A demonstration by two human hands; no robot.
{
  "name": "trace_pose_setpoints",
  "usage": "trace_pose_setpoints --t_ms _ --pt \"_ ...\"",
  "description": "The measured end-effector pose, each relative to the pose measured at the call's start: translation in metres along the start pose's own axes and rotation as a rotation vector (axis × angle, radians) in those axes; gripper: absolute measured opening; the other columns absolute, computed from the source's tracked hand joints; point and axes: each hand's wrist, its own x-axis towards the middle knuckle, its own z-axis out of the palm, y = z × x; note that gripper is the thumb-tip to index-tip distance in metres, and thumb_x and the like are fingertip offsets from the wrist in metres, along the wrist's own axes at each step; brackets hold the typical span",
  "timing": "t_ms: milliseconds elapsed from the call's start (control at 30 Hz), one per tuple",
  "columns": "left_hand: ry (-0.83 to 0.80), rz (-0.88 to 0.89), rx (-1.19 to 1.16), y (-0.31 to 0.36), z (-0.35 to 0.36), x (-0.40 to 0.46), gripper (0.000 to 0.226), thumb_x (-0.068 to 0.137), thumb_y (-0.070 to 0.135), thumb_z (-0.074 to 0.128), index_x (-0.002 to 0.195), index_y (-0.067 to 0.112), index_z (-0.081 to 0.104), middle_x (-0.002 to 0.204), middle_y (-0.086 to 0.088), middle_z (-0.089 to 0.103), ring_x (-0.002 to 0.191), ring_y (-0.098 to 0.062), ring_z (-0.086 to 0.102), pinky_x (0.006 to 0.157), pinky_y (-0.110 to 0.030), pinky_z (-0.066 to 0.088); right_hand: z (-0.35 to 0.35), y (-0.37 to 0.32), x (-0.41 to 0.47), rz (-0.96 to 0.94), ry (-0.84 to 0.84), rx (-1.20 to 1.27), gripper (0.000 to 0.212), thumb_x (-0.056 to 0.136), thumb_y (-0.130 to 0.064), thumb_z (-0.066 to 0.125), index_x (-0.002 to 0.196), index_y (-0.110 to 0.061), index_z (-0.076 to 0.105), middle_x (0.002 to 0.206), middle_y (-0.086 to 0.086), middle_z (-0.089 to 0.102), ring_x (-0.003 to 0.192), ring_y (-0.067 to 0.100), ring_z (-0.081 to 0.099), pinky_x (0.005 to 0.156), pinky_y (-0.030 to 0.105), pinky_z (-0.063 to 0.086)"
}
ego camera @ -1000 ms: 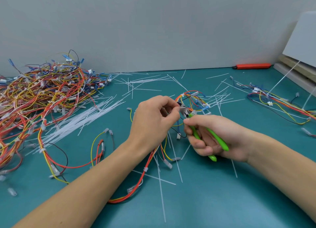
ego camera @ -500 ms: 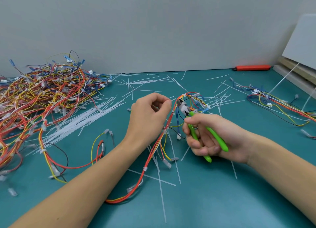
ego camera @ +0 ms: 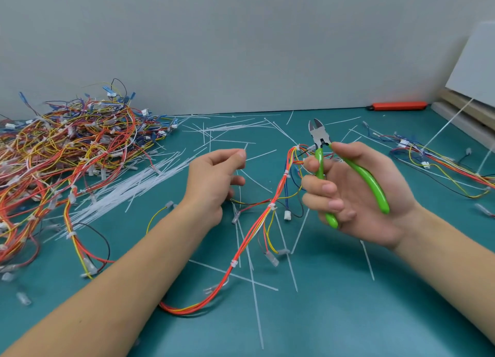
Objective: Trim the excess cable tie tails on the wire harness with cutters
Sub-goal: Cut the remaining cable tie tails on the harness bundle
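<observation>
My right hand is palm-up, its fingers curled round the green-handled cutters. The steel jaws point up and away, and the handles are spread. A red, orange and yellow wire harness with small white cable ties runs from just behind my right fingers down to the teal table near my left forearm. My left hand hovers to the left of the harness with loosely curled fingers, thumb and forefinger apart. I see nothing in it.
A big pile of harnesses fills the left side, with a bundle of white cable ties beside it. Cut tails litter the middle. Another harness lies at the right. An orange knife sits by the wall.
My left hand let go of the harness and moved left. My right hand turned palm-up and lifted the cutters off the harness, jaws now pointing up.
</observation>
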Motion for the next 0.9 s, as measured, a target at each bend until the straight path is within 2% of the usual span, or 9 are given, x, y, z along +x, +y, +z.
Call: trace_pose_setpoints --t_ms 133,267,433,567,667,700,767,800,900 --pt "0.058 0.136 0.024 0.001 0.0 0.0 0.013 0.087 0.016 0.081 0.093 0.017 0.069 0.074 0.003 0.07 0.055 -0.01 0.063 0.042 -0.021 0.042 -0.002 0.0 0.001 -0.082 -0.031 0.124 0.038 0.096 -0.052 0.04 0.097 -0.017 0.055 0.072 -0.003 0.042 0.058 0.011 0.043 0.045 0.021 0.02" --pt "0.045 0.181 0.04 -0.001 0.002 0.0 0.01 0.09 0.007 0.076 0.093 0.015 0.071 0.076 0.001 0.07 0.062 -0.009 0.064 0.048 -0.02 0.048 -0.003 -0.003 -0.001 -0.2 0.048 0.185 0.038 0.094 -0.053 0.038 0.099 -0.02 0.054 0.075 -0.007 0.041 0.061 0.009 0.043 0.049 0.019 0.02" --pt "0.048 0.217 0.124 -0.005 0.005 0.001 0.024 0.093 0.004 0.068 0.092 0.026 0.077 0.086 0.006 0.074 0.071 -0.004 0.063 0.057 -0.018 0.051 -0.002 -0.009 -0.003 -0.302 0.138 0.219 0.039 0.093 -0.053 0.039 0.108 -0.021 0.056 0.088 -0.006 0.047 0.073 0.011 0.045 0.055 0.018 0.026" --pt "0.071 0.196 0.187 -0.007 0.003 0.004 0.026 0.093 0.006 0.065 0.101 0.025 0.079 0.09 0.008 0.074 0.063 -0.002 0.057 0.068 -0.025 0.054 0.0 -0.012 -0.003 -0.397 0.288 0.192 0.049 0.099 -0.054 0.035 0.124 -0.015 0.054 0.096 0.002 0.056 0.078 0.018 0.053 0.057 0.024 0.034" --pt "0.093 0.191 0.196 -0.006 0.004 0.004 0.023 0.091 0.013 0.068 0.109 0.021 0.078 0.092 0.007 0.073 0.062 0.001 0.056 0.066 -0.018 0.052 -0.001 -0.016 -0.005 -0.454 0.418 0.239 0.046 0.092 -0.046 0.048 0.123 -0.013 0.054 0.1 0.007 0.061 0.078 0.022 0.058 0.057 0.026 0.039" --pt "0.095 0.196 0.203 -0.006 0.004 0.003 0.023 0.09 0.015 0.069 0.111 0.021 0.077 0.098 0.009 0.073 0.071 0.002 0.06 0.068 -0.015 0.051 -0.003 -0.018 -0.005 -0.469 0.482 0.244 0.043 0.091 -0.043 0.05 0.122 -0.013 0.055 0.1 0.008 0.062 0.077 0.023 0.059 0.056 0.026 0.039" --pt "0.112 0.211 0.259 -0.006 0.004 0.003 0.026 0.09 0.021 0.069 0.115 0.022 0.076 0.123 0.01 0.069 0.107 -0.001 0.063 0.088 -0.019 0.048 -0.006 -0.02 -0.006 -0.494 0.631 0.215 0.036 0.093 -0.037 0.051 0.119 -0.014 0.055 0.104 0.011 0.063 0.076 0.025 0.061 0.056 0.025 0.039" --pt "0.124 0.223 0.301 -0.006 0.003 0.002 0.029 0.089 0.023 0.069 0.117 0.022 0.075 0.138 0.01 0.062 0.123 -0.004 0.057 0.097 -0.023 0.042 -0.008 -0.021 -0.006 -0.503 0.708 0.181 0.033 0.094 -0.035 0.051 0.119 -0.014 0.056 0.106 0.012 0.063 0.076 0.025 0.063 0.055 0.025 0.039" --pt "0.142 0.306 0.405 -0.005 0.004 -0.002 0.036 0.09 0.026 0.065 0.126 0.025 0.071 0.157 0.009 0.045 0.141 -0.006 0.043 0.11 -0.028 0.033 -0.012 -0.023 -0.004 -0.484 0.899 0.071 0.032 0.093 -0.031 0.054 0.119 -0.013 0.059 0.114 0.017 0.064 0.076 0.026 0.069 0.05 0.021 0.04"
